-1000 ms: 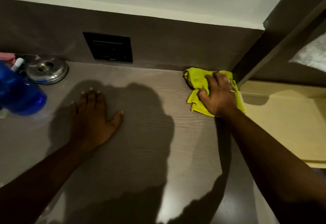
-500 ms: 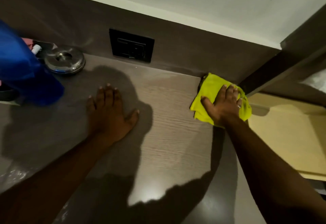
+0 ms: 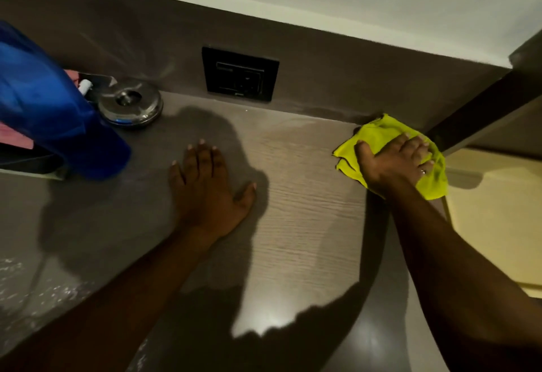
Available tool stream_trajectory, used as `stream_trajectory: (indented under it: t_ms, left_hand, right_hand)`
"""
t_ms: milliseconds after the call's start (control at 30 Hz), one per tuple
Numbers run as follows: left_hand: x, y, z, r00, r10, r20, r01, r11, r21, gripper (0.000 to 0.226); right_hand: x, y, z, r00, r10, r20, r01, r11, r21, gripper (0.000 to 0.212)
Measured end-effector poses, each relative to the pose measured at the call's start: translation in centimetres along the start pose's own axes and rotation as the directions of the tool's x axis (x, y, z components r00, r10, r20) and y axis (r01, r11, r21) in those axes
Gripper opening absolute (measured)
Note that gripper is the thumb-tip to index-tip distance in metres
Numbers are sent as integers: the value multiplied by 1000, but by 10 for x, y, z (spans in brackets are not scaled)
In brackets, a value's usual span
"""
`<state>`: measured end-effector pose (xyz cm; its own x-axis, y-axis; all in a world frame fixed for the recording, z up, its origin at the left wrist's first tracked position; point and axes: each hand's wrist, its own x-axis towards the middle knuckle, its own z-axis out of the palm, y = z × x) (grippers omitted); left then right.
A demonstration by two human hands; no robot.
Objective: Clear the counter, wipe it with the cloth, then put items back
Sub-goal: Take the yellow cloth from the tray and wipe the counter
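Two hands are down on the counter (image 3: pixel 305 195) in the head view, the only view you have. Your right hand (image 3: pixel 394 163) lies flat on the yellow cloth (image 3: pixel 378 134), palm down, fingers spread loosely and not curled around the fabric, so it presses the cloth rather than pinching it. A ring (image 3: pixel 422 171) shows on one finger of that hand. The cloth sits bunched at the far right corner of the counter, touching the brown backsplash (image 3: pixel 337 84) and hanging a little past the counter's right edge, beside the dark vertical panel (image 3: pixel 469 119) there.

Your left hand (image 3: pixel 205 190) rests palm down on bare counter near the middle, fingers apart and thumb out to the right, holding nothing. It is well apart from the cloth.

At the far left, a blue object (image 3: pixel 44 113), blurred and close to the camera, covers part of the scene; you cannot tell what it is. Just beside it, against the backsplash, stands a round shiny metal container (image 3: pixel 130 106) with a dimpled lid. Something pink (image 3: pixel 17 137) and a small white-tipped item (image 3: pixel 85 85) peek out behind the blue shape. A black wall socket plate (image 3: pixel 240 74) is set in the backsplash above the counter, between your two hands. Your arms' shadows fall across the wood-grain surface.
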<state>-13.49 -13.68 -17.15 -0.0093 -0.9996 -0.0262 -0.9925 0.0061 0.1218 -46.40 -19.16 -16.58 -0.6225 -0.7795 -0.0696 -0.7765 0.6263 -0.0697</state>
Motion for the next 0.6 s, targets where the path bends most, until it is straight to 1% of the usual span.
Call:
stream_trajectory:
  t_ms: [67,100,167,267,333,400,433,467,533,600]
  left_hand:
    - [0,0,2,1000,-3,0,3,1000,7,102]
    - [0,0,2,1000,-8,-2,8,1000,10,101]
    - [-2,2,0,1000,-13,-13,13,1000,19,100]
    - [-5,2,0,999,5,-43,-4,1000,27,97]
    - [-5,0,-2,999,20,-45,-18,999,31,95]
    - [-6,0,-4,999,32,-33,-30,998,62,94]
    - [-7,0,-5,999,36,-26,-34,997,73,94]
    - [-6,-1,-5,999,35,-18,-34,997,75,94]
    - [-7,-1,-6,999,34,6,-34,998,58,95]
    - [-6,0,-7,999,38,6,-38,998,50,95]
  right_hand:
    - [-12,-21,4,1000,15,22,-15,1000,14,117]
    - [-21,-38,6,999,-14,31,14,1000,20,116]
    - [-46,-80,10,990,-137,44,136,990,27,112]
    - [-85,-127,17,930,-366,43,366,931,10,105]
    - [-90,-124,16,875,-482,51,482,876,2,101]
    - [-77,-93,12,826,-561,59,562,827,-7,98]
    - [-67,-72,10,823,-565,64,567,824,-13,97]
    - [-58,-50,8,839,-540,68,542,840,-22,96]
    - [-46,-6,3,901,-431,60,433,901,-26,95]
    - [-48,22,-3,936,-348,42,349,937,1,93]
